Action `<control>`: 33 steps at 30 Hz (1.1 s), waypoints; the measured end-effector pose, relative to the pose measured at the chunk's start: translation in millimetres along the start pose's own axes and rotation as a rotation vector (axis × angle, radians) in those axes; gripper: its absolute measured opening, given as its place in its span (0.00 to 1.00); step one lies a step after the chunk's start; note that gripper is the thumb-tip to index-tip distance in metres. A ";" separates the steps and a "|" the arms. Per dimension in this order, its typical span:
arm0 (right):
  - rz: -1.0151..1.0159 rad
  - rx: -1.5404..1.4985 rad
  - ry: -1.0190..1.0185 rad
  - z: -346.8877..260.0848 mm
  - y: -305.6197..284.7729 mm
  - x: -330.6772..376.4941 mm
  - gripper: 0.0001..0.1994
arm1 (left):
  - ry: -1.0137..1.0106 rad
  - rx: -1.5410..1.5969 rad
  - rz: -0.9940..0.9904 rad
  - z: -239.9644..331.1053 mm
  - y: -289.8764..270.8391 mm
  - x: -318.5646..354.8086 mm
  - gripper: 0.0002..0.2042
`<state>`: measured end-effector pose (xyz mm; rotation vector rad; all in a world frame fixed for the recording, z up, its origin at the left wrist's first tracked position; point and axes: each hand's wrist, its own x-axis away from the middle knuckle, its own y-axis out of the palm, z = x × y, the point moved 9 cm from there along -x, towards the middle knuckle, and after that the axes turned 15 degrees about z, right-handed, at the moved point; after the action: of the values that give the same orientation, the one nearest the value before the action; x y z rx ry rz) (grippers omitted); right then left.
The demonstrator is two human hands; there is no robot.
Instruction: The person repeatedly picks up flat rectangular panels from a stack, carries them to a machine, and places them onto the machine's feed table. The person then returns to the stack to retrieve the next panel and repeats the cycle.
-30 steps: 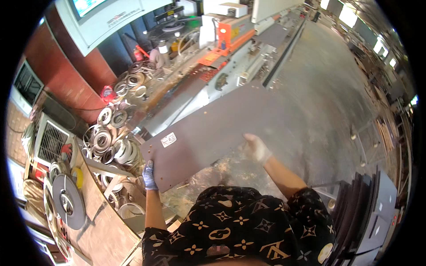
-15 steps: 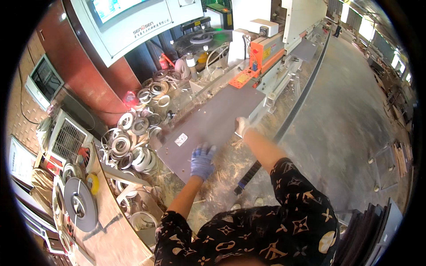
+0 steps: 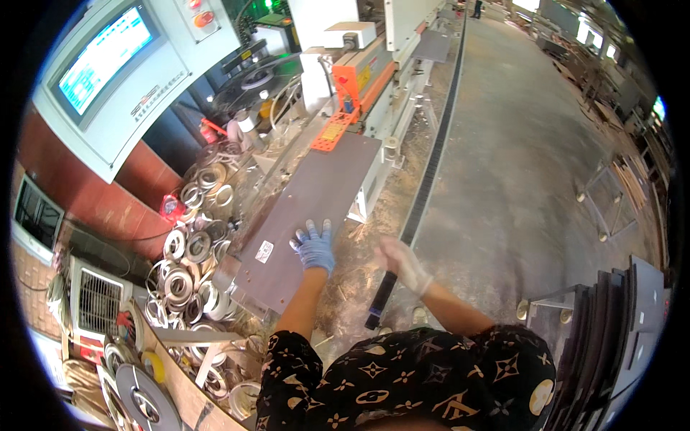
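Note:
A long dark grey-brown panel (image 3: 316,194) lies flat on the feed table of a white and orange edge-banding machine (image 3: 359,72), its far end at the orange guard. My left hand (image 3: 313,246), in a blue glove, rests flat on the panel's near right edge with fingers spread. A white sticker (image 3: 264,251) sits near the panel's near end. My right hand (image 3: 401,262), in a pale glove, hangs blurred over the sawdust-strewn floor to the right of the panel, off it, holding nothing.
Many rolls of edge tape (image 3: 188,251) are piled left of the machine. A control cabinet with a lit screen (image 3: 104,61) stands at upper left. Dark panels (image 3: 625,323) are stacked at lower right. A grey concrete aisle (image 3: 517,144) runs right of the machine.
The panel, earlier carried in both hands, now lies on the machine's feed table. My right hand has let go and moved off to the right; my left hand stays flat on the panel.

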<state>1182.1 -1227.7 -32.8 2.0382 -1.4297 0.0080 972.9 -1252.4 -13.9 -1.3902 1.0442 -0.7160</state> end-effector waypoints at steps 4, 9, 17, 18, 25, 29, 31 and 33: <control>0.186 -0.029 0.163 32.6 -95.4 34.1 0.17 | -0.004 0.054 0.006 10.0 -3.1 -12.6 0.38; 0.421 -0.245 0.229 73.3 -200.4 56.6 0.13 | -0.015 0.056 -0.059 13.2 -9.0 -13.4 0.39; 0.534 -0.308 0.338 106.1 -226.2 80.6 0.12 | -0.011 0.014 -0.116 16.4 -9.8 -15.8 0.39; 0.539 -0.305 0.345 105.1 -223.6 80.2 0.12 | -0.007 -0.003 -0.123 16.5 -9.0 -16.3 0.40; 0.526 -0.252 0.326 93.2 -221.1 66.6 0.14 | 0.002 0.014 -0.101 18.9 -5.4 -21.8 0.39; 0.475 -0.288 0.334 91.7 -223.9 62.0 0.15 | 0.003 0.037 -0.050 21.0 -7.6 -28.5 0.39; 0.498 -0.269 0.357 92.0 -230.0 65.1 0.15 | -0.002 0.044 -0.045 21.7 -7.2 -33.9 0.38; 0.506 -0.271 0.342 88.2 -234.9 68.4 0.16 | 0.012 0.059 -0.042 25.8 -5.8 -42.0 0.37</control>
<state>1378.4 -1281.7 -194.6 1.3432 -1.5825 0.3393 979.9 -1204.2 -4.3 -1.3618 0.9980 -0.7807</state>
